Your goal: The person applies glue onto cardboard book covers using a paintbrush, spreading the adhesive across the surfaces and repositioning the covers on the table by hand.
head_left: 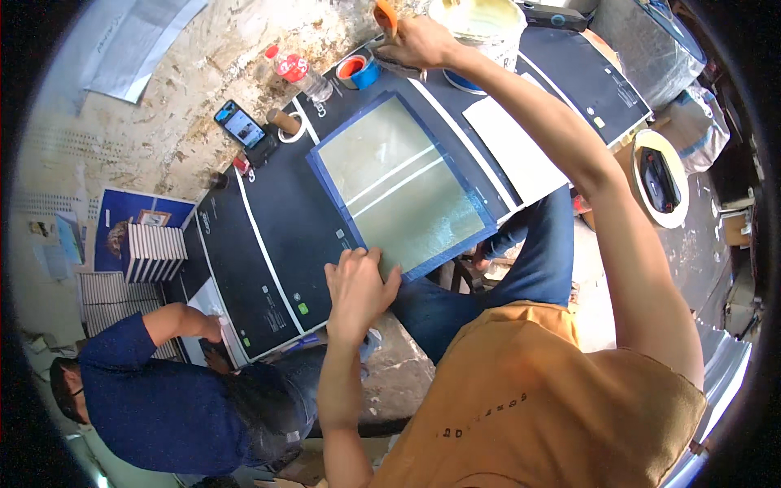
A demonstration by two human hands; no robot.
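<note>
1. One grey-green rectangular panel with a blue border and two white stripes (403, 195) lay flat at the worktop's near side; its long axis slanted from upper left to lower right, the stripes crossing it.
2. The left hand (358, 286), loosely open with bent fingers and thumb apart, touched the panel near its bottom corner.
3. The right hand (418, 43) was closed around an orange-handled brush (386, 16), beyond the panel, beside a round white bucket (494, 41).
4. Dark boards with white lines (297, 232) formed the worktop.
5. Past them stood a stained, patchy pale wall (220, 53); leftward, a person in a navy shirt (163, 398) leaned in.
</note>
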